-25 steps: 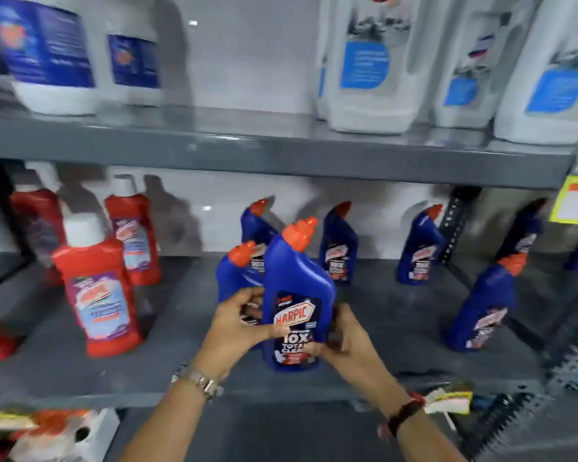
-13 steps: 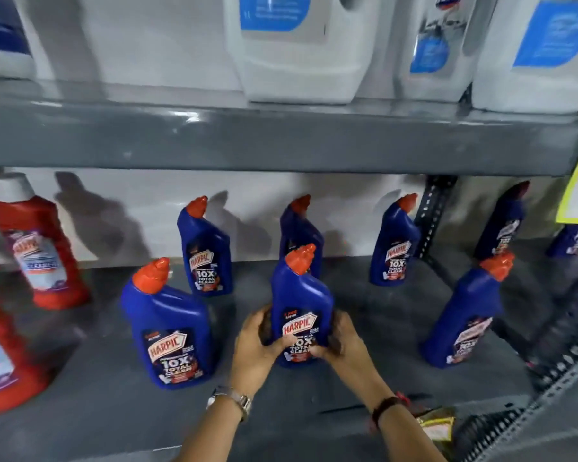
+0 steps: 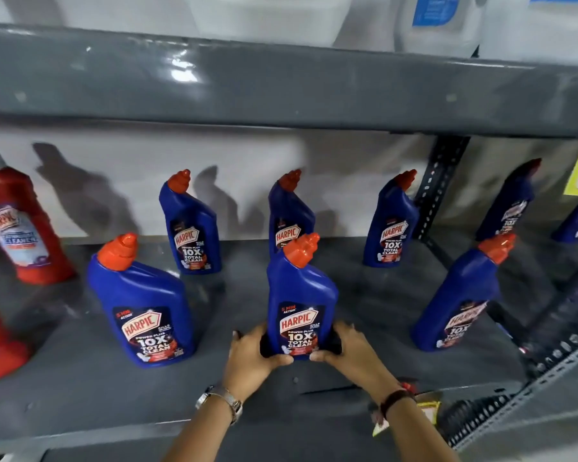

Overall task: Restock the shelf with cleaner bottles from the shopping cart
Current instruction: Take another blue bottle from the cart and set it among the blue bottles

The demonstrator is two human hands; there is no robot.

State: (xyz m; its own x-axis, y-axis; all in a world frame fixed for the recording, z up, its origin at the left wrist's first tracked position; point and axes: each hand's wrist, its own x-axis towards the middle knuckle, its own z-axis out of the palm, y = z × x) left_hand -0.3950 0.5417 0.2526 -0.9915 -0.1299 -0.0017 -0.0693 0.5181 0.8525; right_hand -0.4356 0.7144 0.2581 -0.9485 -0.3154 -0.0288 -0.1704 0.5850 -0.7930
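Left hand point(image 3: 252, 353) and right hand point(image 3: 346, 350) clasp the base of an upright blue Harpic bottle point(image 3: 301, 301) on the grey shelf point(image 3: 80, 388), bare shelf on either side and toward the front edge.

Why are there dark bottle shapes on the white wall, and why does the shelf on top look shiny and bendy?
Head view: light from the front throws bottle shadows onto the white wall; the upper shelf edge shows a bright glare spot and curves from the wide-angle lens; the red bottle at the left edge looks blurred.
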